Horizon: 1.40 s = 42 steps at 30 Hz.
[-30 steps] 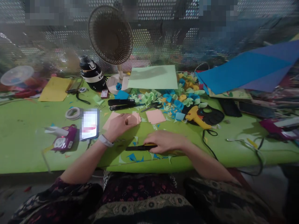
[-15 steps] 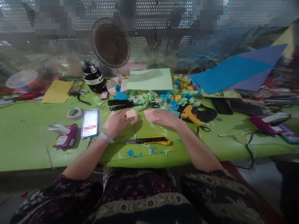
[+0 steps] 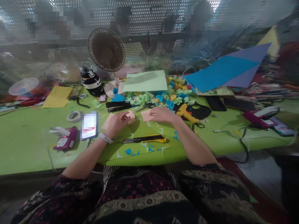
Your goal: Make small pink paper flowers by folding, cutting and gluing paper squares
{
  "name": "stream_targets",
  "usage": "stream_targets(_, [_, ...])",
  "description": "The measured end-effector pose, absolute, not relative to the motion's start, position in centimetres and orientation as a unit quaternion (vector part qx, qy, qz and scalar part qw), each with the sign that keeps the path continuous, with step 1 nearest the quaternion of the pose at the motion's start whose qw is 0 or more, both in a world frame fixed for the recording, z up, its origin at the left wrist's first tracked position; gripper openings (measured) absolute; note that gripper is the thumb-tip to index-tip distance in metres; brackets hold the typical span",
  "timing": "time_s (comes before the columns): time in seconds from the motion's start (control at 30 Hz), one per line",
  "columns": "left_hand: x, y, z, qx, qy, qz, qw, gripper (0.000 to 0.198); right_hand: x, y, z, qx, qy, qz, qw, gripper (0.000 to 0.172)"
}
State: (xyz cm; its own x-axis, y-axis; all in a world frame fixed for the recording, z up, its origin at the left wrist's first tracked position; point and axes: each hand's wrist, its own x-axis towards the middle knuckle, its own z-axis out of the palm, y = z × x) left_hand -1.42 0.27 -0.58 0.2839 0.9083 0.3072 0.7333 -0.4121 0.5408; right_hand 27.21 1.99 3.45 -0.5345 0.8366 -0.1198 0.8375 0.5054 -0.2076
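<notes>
Right hand [image 3: 162, 114] has switched spots since a second ago: it was on the yellow utility knife [image 3: 149, 138], and now it's up at a pink paper square [image 3: 145, 115], fingers bent over the right edge, though I can't tell if they're pinching or just resting. Left hand [image 3: 118, 122] has its fingers clamped on a small stack of pink paper [image 3: 132, 115], another pink sheet [image 3: 106, 122] partly under that hand, all on the green tabletop [image 3: 30, 133]. What bugs me is the knife lying between the forearms, blade out and pointing left: a careless pull back could catch it. Loosen that left pinch and the stack might slide out of line. Right wrist's near the yellow glue gun [image 3: 187, 114] too; if it's hot (can't tell), a bump could burn.
</notes>
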Motion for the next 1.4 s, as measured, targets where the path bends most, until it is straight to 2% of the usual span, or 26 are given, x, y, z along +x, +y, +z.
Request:
stream_targets(0.27, [-1.1,-0.1,-0.4,0.786,0.491,0.322,0.192,0.030,27.6,1.8,3.6,0.498,0.850,-0.169,-0.033,0.022])
stream_targets(0.5, [-0.8,-0.6,-0.2,0.760,0.472,0.344,0.285,0.034,27.4,1.9,3.2,0.500,0.851,-0.131,-0.093,0.024])
stream_targets(0.7, [-0.1,-1.3,-0.5,0.690,0.446,0.354,0.447,0.042,26.6,1.6,2.8,0.481,0.851,-0.040,-0.209,0.025])
stream_targets(0.8, [0.4,-1.7,-0.4,0.613,0.426,0.347,0.567,0.052,25.8,0.9,2.4,0.408,0.868,0.008,-0.282,0.023])
stream_targets(0.93, [1.0,-2.2,-0.3,0.435,0.367,0.367,0.736,0.065,24.5,-0.8,2.2,0.294,0.904,0.060,-0.304,0.022])
stream_targets(1.0, [1.1,-2.3,-0.1,0.386,0.332,0.383,0.771,0.059,23.8,-1.6,2.2,0.259,0.917,0.065,-0.296,0.024])
stream_targets(1.1, [1.1,-2.7,0.3,0.365,0.328,0.417,0.765,0.034,23.0,-2.5,2.4,0.224,0.927,0.056,-0.295,0.027])
stream_targets(1.17, [1.1,-3.0,0.6,0.349,0.328,0.427,0.767,0.028,22.7,-2.7,2.5,0.220,0.922,0.038,-0.315,0.024])
stream_targets(1.33, [1.3,-3.4,0.6,0.321,0.294,0.421,0.796,0.019,22.1,-3.0,2.2,0.285,0.857,-0.049,-0.428,0.011])
stream_targets(1.4, [1.4,-3.4,0.5,0.328,0.270,0.414,0.805,0.025,21.8,-3.1,2.1,0.335,0.817,-0.099,-0.460,0.011])
